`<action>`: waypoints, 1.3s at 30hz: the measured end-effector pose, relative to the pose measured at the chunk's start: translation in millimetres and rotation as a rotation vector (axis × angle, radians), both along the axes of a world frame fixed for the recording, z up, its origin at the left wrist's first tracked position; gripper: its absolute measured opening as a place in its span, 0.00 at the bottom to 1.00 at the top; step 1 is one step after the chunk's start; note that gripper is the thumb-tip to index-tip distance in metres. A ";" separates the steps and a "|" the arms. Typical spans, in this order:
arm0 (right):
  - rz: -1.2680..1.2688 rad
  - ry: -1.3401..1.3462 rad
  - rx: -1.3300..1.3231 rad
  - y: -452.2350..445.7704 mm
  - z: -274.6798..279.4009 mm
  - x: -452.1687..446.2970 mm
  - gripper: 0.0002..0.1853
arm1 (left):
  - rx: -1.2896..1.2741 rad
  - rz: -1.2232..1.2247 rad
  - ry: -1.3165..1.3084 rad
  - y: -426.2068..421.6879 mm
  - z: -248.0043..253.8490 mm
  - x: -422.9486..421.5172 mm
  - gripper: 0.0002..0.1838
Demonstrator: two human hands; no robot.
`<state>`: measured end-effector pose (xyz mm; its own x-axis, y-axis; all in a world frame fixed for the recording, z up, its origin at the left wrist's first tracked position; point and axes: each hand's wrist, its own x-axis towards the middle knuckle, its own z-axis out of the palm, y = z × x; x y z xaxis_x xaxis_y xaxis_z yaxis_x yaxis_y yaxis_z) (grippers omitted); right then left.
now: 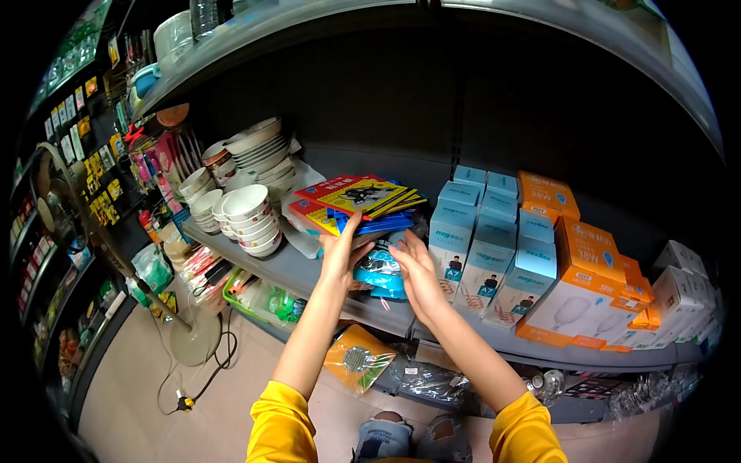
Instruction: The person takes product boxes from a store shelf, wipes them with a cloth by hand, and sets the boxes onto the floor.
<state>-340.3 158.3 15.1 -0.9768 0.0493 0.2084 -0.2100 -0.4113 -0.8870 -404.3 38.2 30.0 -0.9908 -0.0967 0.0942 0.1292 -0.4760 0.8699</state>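
Observation:
A shiny blue plastic packet [381, 272] is on the shelf's front edge, between my two hands. My left hand [340, 253] grips its left side, with the thumb pointing up toward the stacked packets behind. On its right side is my right hand [415, 270], thumb over the front and fingers along the edge. Right behind them lies a pile of flat yellow-and-red packets [363, 193], with blue packets [374, 224] under the top ones. Part of the blue packet is hidden by my fingers.
Left stand stacked bowls [248, 202] and plates [262, 147]. Right are light-blue boxes [486, 239] and orange bulb boxes [579, 270]. The upper shelf edge [309, 31] overhangs. Below sit a green basket [262, 305] and an orange package [356, 359]; a fan [65, 193] with a cord stands left.

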 end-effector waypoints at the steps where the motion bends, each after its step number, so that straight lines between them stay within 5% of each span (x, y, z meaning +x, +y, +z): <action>1: 0.013 0.013 -0.010 -0.7 -2.5 0.4 0.39 | -0.039 -0.024 -0.066 -2.1 -0.7 -1.9 0.31; 4: 0.018 -0.033 -0.022 -1.8 -3.1 9.5 0.38 | -0.077 -0.039 -0.148 -8.5 -0.9 2.1 0.28; 12: -0.007 -0.007 -0.011 3.6 2.2 39.0 0.35 | 0.013 -0.183 -0.204 -31.6 -11.5 20.4 0.40; 15: 0.001 -0.009 -0.016 4.8 5.9 53.3 0.35 | 0.075 -0.042 -0.173 -35.7 -14.5 37.4 0.45; 19: 0.005 0.010 0.016 6.5 8.9 71.6 0.36 | -0.034 0.201 -0.152 -35.4 -12.9 56.4 0.34; 22: -0.014 0.040 0.069 6.9 12.4 87.2 0.36 | -0.059 0.384 0.129 -30.5 -13.7 76.0 0.33; 25: -0.181 0.300 0.282 -1.7 16.8 103.2 0.32 | 0.200 0.197 0.253 -10.0 -10.6 113.6 0.29; 28: -0.329 0.814 0.744 -16.9 15.3 134.5 0.29 | 0.408 -0.437 0.201 14.6 -12.6 165.7 0.31; 29: -0.316 0.860 0.946 -17.4 12.0 147.3 0.28 | 0.406 -0.454 0.196 20.4 -27.3 176.7 0.31; 30: -0.296 0.899 1.150 -17.1 9.7 156.4 0.28 | 0.421 -0.717 0.406 25.2 -44.6 185.4 0.34; 31: -0.221 0.860 1.100 -10.7 5.1 157.9 0.28 | 0.432 -0.976 0.617 30.4 -45.7 193.2 0.37; 32: -0.230 0.852 1.103 0.7 -1.3 156.9 0.28 | 0.434 -0.987 0.613 31.1 -43.6 202.4 0.37; 34: -0.415 0.691 1.446 26.0 -21.0 156.6 0.27 | 0.464 -0.710 -0.009 25.3 -17.7 237.9 0.33; 36: -0.451 0.595 1.439 33.3 -40.1 161.3 0.28 | 0.227 -0.520 0.189 28.7 -23.1 248.6 0.29; 38: -0.471 0.448 0.936 30.3 -55.9 169.5 0.29 | -0.010 -0.276 0.453 37.4 -42.1 243.9 0.27; 39: -0.478 0.557 1.009 23.1 -52.2 177.9 0.30 | 0.039 -0.265 0.327 41.4 -51.2 238.8 0.26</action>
<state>-162.4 181.4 -37.2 -0.6721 -0.0478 0.7389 -0.5990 0.6217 -0.5047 -165.6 79.5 -21.1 -0.9004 0.1478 0.4092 0.2643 -0.5613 0.7843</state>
